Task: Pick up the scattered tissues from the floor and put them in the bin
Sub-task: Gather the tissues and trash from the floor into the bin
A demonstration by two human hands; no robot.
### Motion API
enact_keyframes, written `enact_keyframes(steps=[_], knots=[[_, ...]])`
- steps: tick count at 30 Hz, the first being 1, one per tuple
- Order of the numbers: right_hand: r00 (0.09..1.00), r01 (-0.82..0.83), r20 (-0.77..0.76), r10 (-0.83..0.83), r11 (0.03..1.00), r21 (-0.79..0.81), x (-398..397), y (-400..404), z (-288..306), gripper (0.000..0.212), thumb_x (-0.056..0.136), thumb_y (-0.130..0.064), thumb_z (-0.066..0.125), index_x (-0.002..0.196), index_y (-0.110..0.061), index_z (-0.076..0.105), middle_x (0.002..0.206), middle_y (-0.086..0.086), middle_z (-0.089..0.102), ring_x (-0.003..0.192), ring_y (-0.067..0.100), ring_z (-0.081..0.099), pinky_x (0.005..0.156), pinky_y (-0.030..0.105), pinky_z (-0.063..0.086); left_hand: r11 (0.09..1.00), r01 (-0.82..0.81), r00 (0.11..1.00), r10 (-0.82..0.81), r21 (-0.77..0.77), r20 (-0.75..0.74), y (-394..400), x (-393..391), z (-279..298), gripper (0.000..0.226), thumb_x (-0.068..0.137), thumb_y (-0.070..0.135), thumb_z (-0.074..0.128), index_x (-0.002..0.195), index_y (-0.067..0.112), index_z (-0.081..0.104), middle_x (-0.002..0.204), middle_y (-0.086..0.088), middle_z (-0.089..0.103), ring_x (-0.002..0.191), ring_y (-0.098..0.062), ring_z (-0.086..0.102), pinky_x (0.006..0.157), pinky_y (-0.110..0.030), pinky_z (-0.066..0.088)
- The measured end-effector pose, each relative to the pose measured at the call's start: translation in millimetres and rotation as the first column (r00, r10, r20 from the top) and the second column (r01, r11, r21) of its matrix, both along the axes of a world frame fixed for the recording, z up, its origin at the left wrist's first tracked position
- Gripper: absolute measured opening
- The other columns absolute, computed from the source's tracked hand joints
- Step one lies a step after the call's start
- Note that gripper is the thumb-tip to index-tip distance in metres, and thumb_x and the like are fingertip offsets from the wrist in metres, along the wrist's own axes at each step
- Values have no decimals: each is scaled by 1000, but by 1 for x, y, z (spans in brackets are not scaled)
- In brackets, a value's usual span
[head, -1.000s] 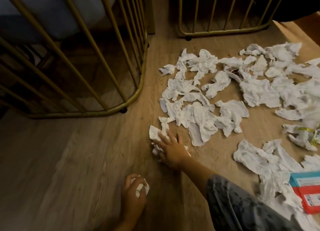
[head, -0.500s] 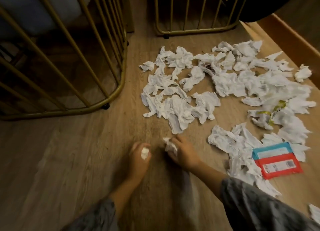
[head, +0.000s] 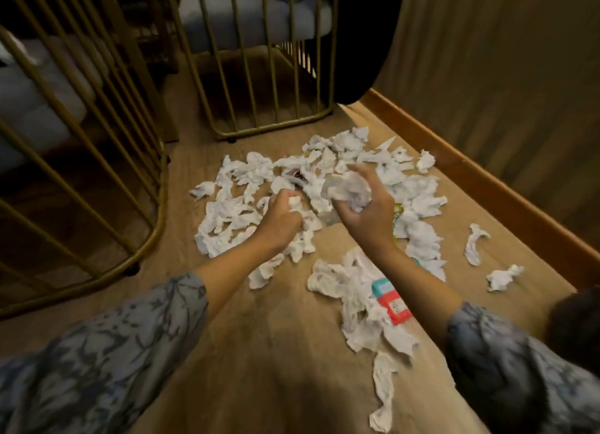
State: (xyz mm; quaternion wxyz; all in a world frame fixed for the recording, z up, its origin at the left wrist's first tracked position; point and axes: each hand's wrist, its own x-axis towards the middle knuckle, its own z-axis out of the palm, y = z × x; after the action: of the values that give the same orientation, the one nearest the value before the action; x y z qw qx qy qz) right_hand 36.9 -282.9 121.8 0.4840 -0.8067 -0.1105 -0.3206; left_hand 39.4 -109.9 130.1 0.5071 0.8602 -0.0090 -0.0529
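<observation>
Several crumpled white tissues [head: 418,199] lie scattered over the wooden floor ahead of me. My left hand [head: 281,220] is raised above the pile in a fist around a small tissue wad [head: 294,202]. Beside it, my right hand [head: 365,211] is lifted higher and holds a bigger crumpled tissue [head: 347,190] in its fingers. A large black rounded object [head: 360,40] stands at the back, behind the pile; it may be the bin, but its opening is hidden.
Gold metal chair frames stand at the left [head: 97,160] and back centre [head: 259,108]. A wooden skirting board [head: 487,190] and wall run along the right. A teal and red packet [head: 391,300] lies among the tissues near my right forearm.
Both hands have risen off the floor and forward over the pile. The right hand has lifted a larger tissue. My view has tilted up toward the chairs and wall.
</observation>
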Motion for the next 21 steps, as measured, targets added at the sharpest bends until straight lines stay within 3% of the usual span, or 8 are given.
enact_keyframes(steps=[2, 4, 6, 8, 11, 13, 16, 21], knots=[[995, 76, 48, -83, 988, 131, -12, -31, 24, 37, 82, -17, 75, 117, -16, 62, 110, -8, 64, 100, -1, 60, 86, 17, 51, 992, 99, 995, -100, 72, 12, -37, 6, 22, 46, 82, 6, 50, 126, 17, 40, 136, -10, 35, 112, -23, 43, 72, -25, 39], [986, 144, 40, -159, 954, 263, -24, -62, 38, 23, 86, -25, 72, 107, -22, 65, 101, -8, 69, 92, 5, 67, 79, 33, 59, 977, 178, 981, -186, 120, 60, -77, 8, 40, 44, 88, 6, 49, 129, 18, 38, 140, -7, 30, 121, -24, 39, 81, -27, 37], [976, 213, -43, -212, 900, 380, -37, -96, 50, 20, 87, -35, 70, 103, -22, 67, 100, -8, 72, 91, 9, 70, 76, 37, 61, 970, 224, 968, -233, 91, 98, -119, 8, 54, 41, 89, 6, 48, 126, 21, 40, 136, -8, 34, 115, -26, 45, 75, -26, 39], [957, 289, -106, -270, 858, 424, -52, -134, 62, 23, 89, -37, 67, 102, -18, 66, 98, -7, 72, 90, 8, 69, 75, 33, 60, 971, 241, 961, -240, 13, 134, -163, 2, 64, 41, 87, 7, 51, 123, 26, 44, 131, -8, 44, 104, -24, 53, 66, -21, 41], [920, 387, -127, -371, 812, 437, -78, -190, 83, 9, 92, -26, 64, 88, -18, 65, 81, -4, 68, 74, 7, 67, 64, 22, 57, 945, 275, 959, -256, -177, 122, -224, -15, 76, 42, 85, 6, 60, 120, 26, 52, 118, -5, 58, 100, -21, 59, 69, -22, 47], [873, 476, -147, -466, 744, 469, -94, -223, 90, 13, 92, -23, 64, 79, -22, 62, 74, -4, 64, 67, 7, 63, 59, 22, 54, 916, 301, 954, -286, -265, 95, -259, -28, 82, 44, 84, 4, 66, 118, 28, 55, 112, 3, 59, 100, -17, 59, 74, -20, 50], [784, 588, -194, -589, 606, 535, -116, -260, 91, 16, 90, -25, 65, 75, -21, 58, 70, -5, 62, 62, 5, 60, 55, 24, 50, 888, 372, 928, -353, -270, 118, -297, -48, 83, 46, 83, 8, 70, 123, 25, 56, 112, 8, 59, 102, -11, 58, 75, -15, 47], [584, 706, -232, -778, 346, 618, -164, -296, 80, 9, 89, -24, 67, 83, -21, 61, 78, -9, 65, 69, 4, 63, 59, 17, 52, 802, 535, 841, -533, -265, 86, -347, -76, 63, 46, 79, 10, 76, 121, 20, 60, 115, 3, 64, 104, -13, 60, 87, -26, 51]])
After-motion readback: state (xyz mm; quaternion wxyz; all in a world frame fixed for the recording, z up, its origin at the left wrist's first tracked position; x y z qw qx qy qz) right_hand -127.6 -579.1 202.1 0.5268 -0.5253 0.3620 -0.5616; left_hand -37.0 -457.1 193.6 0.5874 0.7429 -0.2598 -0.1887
